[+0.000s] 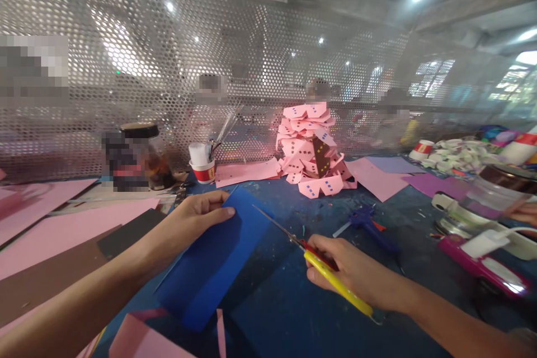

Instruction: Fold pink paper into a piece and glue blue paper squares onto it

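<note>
A sheet of blue paper (229,251) is pinched between the thumb and fingers of my left hand (207,212) and hangs at a slant over the table. My right hand (339,268) is closed around the yellow and red handles of a pair of scissors (289,235). The blades look closed or nearly so, and their tip lies close to the blue sheet's right edge; whether it touches the paper I cannot tell. Pink paper scraps (140,335) lie below the blue sheet.
Behind my hands rises a pile of folded pink paper shapes (308,151). A blue glue gun (373,229) lies right of the scissors, near a magenta power strip (482,263). Pink and brown sheets (54,279) spread at left; a red-and-white cup (203,170) holds tools by the perforated screen.
</note>
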A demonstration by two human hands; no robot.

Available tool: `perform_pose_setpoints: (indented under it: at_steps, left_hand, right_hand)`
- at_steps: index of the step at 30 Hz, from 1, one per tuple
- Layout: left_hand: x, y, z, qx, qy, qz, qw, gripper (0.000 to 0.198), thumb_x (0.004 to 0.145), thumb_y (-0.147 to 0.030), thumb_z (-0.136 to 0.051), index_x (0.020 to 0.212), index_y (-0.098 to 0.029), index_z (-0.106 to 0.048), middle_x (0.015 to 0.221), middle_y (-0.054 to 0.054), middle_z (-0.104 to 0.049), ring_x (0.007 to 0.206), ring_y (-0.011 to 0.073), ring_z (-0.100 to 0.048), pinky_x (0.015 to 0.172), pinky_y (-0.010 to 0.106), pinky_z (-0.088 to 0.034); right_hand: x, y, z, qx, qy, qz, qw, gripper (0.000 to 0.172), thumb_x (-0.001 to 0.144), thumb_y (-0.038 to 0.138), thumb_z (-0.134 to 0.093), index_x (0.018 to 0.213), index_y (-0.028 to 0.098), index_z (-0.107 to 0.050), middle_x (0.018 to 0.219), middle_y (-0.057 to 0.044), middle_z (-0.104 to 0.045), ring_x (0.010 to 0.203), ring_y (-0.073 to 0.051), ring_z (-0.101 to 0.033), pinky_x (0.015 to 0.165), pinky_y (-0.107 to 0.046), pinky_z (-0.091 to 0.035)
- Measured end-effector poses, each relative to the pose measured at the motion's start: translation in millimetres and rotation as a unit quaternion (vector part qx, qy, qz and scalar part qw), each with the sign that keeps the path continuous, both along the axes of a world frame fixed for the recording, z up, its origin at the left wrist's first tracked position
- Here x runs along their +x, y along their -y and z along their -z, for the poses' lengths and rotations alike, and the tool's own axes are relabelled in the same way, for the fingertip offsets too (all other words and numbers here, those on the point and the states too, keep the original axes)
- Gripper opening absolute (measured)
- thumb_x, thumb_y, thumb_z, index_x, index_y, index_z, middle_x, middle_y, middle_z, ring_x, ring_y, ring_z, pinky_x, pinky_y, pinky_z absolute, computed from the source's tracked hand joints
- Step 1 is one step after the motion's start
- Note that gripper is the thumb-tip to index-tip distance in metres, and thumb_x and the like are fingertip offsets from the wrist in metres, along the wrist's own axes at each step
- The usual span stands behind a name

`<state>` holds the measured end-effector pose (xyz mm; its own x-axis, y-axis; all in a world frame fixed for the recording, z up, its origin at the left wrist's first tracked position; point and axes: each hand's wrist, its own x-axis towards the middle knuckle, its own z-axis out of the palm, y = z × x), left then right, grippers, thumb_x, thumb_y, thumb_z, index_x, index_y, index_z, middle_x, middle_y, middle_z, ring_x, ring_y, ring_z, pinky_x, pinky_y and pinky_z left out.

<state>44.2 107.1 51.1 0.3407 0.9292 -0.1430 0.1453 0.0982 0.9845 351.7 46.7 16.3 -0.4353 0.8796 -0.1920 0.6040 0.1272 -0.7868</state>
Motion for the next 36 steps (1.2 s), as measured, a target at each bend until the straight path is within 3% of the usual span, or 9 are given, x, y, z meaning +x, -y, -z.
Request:
perform_pose_setpoints:
  at_steps: [14, 28, 36]
  left_hand:
    - [2.5, 2.7, -2.4, -0.013, 0.033, 0.022, 0.999, 0.024, 0.076, -0.03, -0.079, 0.098, -0.021, -0.072, 0.082, 0.001, -0.077, 0.066, 0.017, -0.07, 0.059, 0.023, -0.053]
    - [1.4, 1.9, 1.0, 0.014, 0.001, 0.002, 1.0, 0.027, 0.074, -0.036, -0.079, 0.092, -0.019, -0.069, 0.077, 0.003, -0.073, 0.065, 0.0209, -0.069, 0.057, 0.027, -0.053]
    - [0.5, 0.5, 1.8, 0.012, -0.008, 0.009, 1.0, 0.022, 0.076, -0.034, -0.077, 0.087, -0.019, -0.064, 0.076, 0.001, -0.071, 0.063, 0.0181, -0.067, 0.056, 0.024, -0.05]
  right_hand:
    - [-0.8, 0.2, -2.1, -0.012, 0.001, 0.001, 1.0, 0.019, 0.09, 0.03, -0.063, 0.084, 0.02, -0.049, 0.072, 0.005, -0.05, 0.061, -0.008, -0.043, 0.054, -0.021, -0.031]
    - [0.4, -1.0, -0.3, -0.004, 0.005, -0.002, 1.0, 0.017, 0.09, 0.031, -0.064, 0.086, 0.019, -0.052, 0.073, 0.005, -0.051, 0.062, -0.009, -0.044, 0.056, -0.021, -0.033]
    - [-0.3, 0.0, -0.9, -0.008, 0.001, -0.003, 1.0, 0.016, 0.09, 0.029, -0.063, 0.086, 0.02, -0.051, 0.073, 0.005, -0.051, 0.062, -0.008, -0.043, 0.056, -0.021, -0.033]
